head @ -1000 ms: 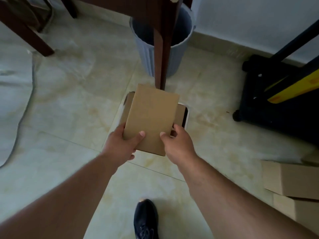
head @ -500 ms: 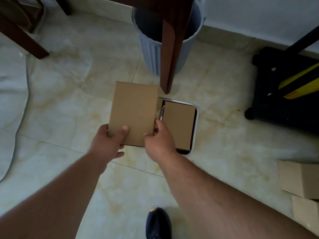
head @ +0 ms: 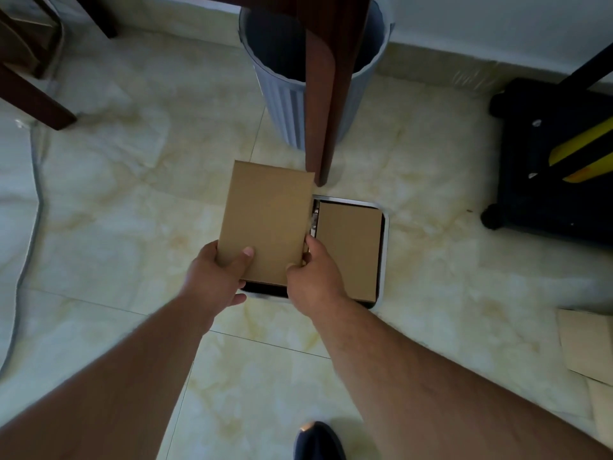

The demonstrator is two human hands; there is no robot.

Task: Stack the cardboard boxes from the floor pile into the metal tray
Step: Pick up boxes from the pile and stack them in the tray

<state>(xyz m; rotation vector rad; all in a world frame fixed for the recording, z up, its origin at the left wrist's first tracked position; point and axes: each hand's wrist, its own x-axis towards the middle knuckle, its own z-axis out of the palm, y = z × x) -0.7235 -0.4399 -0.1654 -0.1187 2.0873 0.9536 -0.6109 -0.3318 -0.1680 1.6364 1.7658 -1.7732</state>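
Both hands, left hand [head: 215, 277] and right hand [head: 313, 277], are gripping the near edge of a cardboard box [head: 265, 220], hanging over the left half of the metal tray [head: 384, 247]. Another box [head: 348, 250] is filling the tray's right half. A table leg [head: 323, 94] and grey bin [head: 285, 104] are standing just beyond the tray; a black cart [head: 550, 161] is sitting well to its right, with open tile left of the tray.

Both hands, left hand [head: 215, 280] and right hand [head: 313, 280], grip a cardboard box [head: 268, 220] over the metal tray [head: 384, 247].
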